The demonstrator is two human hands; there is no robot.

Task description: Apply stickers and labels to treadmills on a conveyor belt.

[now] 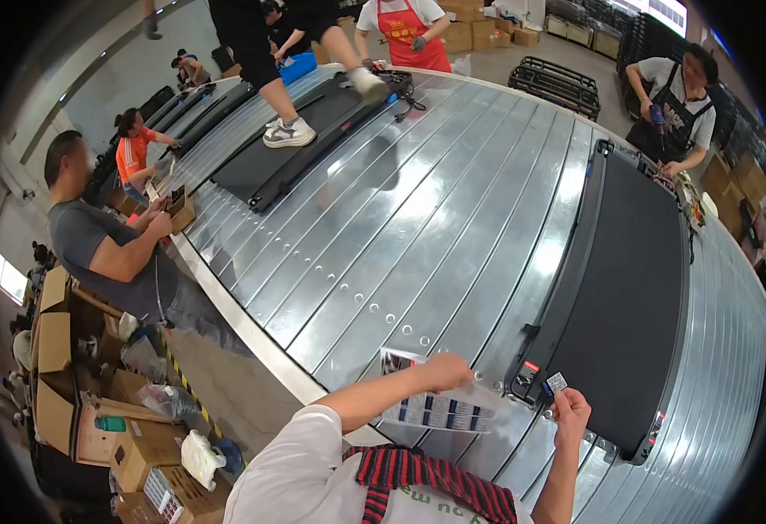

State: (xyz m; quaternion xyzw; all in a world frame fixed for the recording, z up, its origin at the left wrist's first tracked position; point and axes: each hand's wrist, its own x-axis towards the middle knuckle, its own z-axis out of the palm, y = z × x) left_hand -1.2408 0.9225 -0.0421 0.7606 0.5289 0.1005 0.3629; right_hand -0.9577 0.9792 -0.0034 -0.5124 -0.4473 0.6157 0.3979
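Between the thumb and fingers of my right hand is a small sticker with a black-and-white square code. It is raised over the near corner of a long black panel in a dark frame, which has a red-and-white label on that corner. My left hand is closed at the upper edge of a printed label sheet with blue blocks. My forearm crosses that sheet and covers part of it. The fingertips of the left hand are hidden.
Beneath lies a wide slatted metal worktop with a pale rim. Someone stands on a second black panel farther back. Several co-workers are around the edge, one at right holding a power drill. Cardboard boxes stand at lower left.
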